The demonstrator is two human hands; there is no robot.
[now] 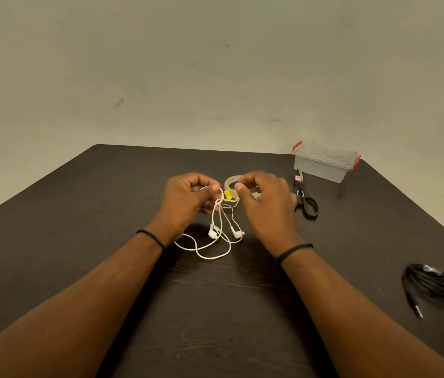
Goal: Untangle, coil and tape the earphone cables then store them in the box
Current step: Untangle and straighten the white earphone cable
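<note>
White earphone cable (216, 236) lies mid-table, its upper strands pinched in the left hand (188, 197). Right hand (263, 203) has thumb and forefinger curled at the tape roll (233, 186) (whether it grips tape, I cannot tell). Box (324, 163), lid on, sits at the far right corner beside scissors (304, 197); black cable (433, 282) near the right edge. Risk: loose loops and earbuds may knot again if pulled, or tape may catch stray strands.

The white earphone cable (216, 236) hangs in messy loops at the middle of the desk, its two buds low. A roll of tape (232, 184) stands just behind it. A black cable (437, 282) lies bundled near right. The clear box (324, 162), lid on, sits far right.
</note>
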